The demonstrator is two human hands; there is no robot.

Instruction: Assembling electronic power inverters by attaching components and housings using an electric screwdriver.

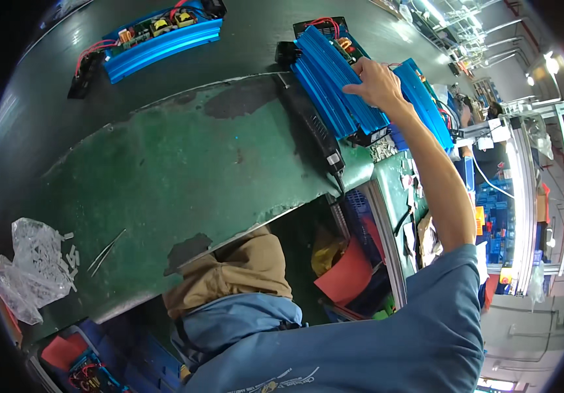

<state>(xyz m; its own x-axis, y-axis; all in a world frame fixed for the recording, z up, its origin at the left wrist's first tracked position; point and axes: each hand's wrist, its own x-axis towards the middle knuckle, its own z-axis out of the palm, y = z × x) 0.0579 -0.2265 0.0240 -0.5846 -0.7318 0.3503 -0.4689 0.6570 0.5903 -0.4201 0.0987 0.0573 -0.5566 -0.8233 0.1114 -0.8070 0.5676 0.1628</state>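
My right hand (379, 85) reaches out to the far right. It is closed on a blue ribbed metal housing (334, 78), thumb on the near side and fingertips over the far edge. Green circuit board, red wires and black end pieces show at this housing. A second blue housing (423, 98) lies just right of my hand. Against the held housing's left side lies a black electric screwdriver (315, 124), its tip toward the table's near edge. My left hand is not in view.
At the far left sits another blue housing (164, 49) with an open circuit board. A plastic bag of small white pieces (36, 265) and metal tweezers (106, 252) lie on the near left of the green table (164, 177). Bins with a red sheet (347, 278) stand below its edge.
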